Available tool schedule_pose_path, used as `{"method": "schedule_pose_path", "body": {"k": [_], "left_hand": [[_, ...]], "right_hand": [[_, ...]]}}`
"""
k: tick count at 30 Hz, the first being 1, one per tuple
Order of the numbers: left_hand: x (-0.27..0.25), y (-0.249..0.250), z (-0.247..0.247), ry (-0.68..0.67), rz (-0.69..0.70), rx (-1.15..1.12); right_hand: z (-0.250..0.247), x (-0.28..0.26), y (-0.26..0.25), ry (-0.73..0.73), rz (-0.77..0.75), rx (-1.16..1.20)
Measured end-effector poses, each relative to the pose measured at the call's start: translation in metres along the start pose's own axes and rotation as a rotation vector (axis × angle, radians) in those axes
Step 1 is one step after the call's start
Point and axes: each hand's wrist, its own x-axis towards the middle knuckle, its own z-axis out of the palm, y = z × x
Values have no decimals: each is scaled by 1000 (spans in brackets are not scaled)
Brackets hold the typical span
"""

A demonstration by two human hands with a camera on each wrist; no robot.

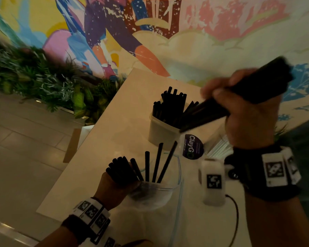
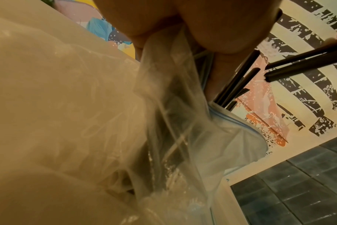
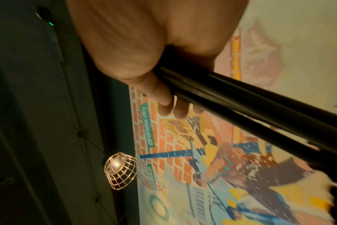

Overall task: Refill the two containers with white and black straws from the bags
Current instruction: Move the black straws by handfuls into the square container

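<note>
A white container (image 1: 159,134) stands on the beige table (image 1: 114,125), packed with upright black straws (image 1: 171,104). My right hand (image 1: 243,111) grips a thick bundle of black straws (image 1: 257,90), tilted with its lower ends at the container's rim. The right wrist view shows that bundle (image 3: 260,109) running out past my curled fingers (image 3: 164,106). Nearer me, my left hand (image 1: 114,186) holds a clear zip bag (image 1: 153,195) together with a clump of black straws (image 1: 119,168); a few loose ones (image 1: 157,163) stick up from the bag. The left wrist view shows the crumpled bag (image 2: 173,121).
A second clear bag with a purple "ClayGo" label (image 1: 193,147) and white straws (image 1: 219,148) lies right of the container. A dark cable (image 1: 235,216) crosses the near table. A planter of green foliage (image 1: 43,82) and tiled floor lie left; a painted mural wall stands behind.
</note>
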Motion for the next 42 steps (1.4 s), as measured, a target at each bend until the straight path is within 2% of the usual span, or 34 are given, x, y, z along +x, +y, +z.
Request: {"method": "schedule_pose_path", "body": {"k": [3,5,11,18,20,22,24,26,30,33,35,38,40,42], "left_hand": [[-1,-3,-1,-20,8,4],[0,-3,0,-12,-15,-14],[-1,-2,1,13,-39,-28],[-2,-8,0,6,-42,-10],[-2,-6,1,25,-57,-43],[-2,-3,2,35,-64,-65],[-2,-2,3,38,-56,-77],[-3,-2,2,44,-52,-88],[-3,-3,2,42,-15,-99],[-3,-3,3,48,-6,-114],[-2,-7,2,46,-17,-118],[0,-11,2,48,-30,-129],[1,-9,3,43,-17,-123],[1,-6,4,31,-1,-131]], "right_hand": [[0,30,-1,79,-202,46],[3,45,12,106,-226,61],[9,36,80,119,-9,-73],[7,43,84,102,-9,-19],[7,38,90,84,44,-23],[7,29,100,74,166,-72],[3,22,112,77,266,-140],[2,18,122,77,285,-271],[1,11,127,-2,325,-867],[-5,11,130,-36,377,-988],[-9,14,128,49,287,-934],[-6,26,114,167,-1,-792],[-2,34,112,130,-138,-820],[1,39,123,-17,-93,-962]]}}
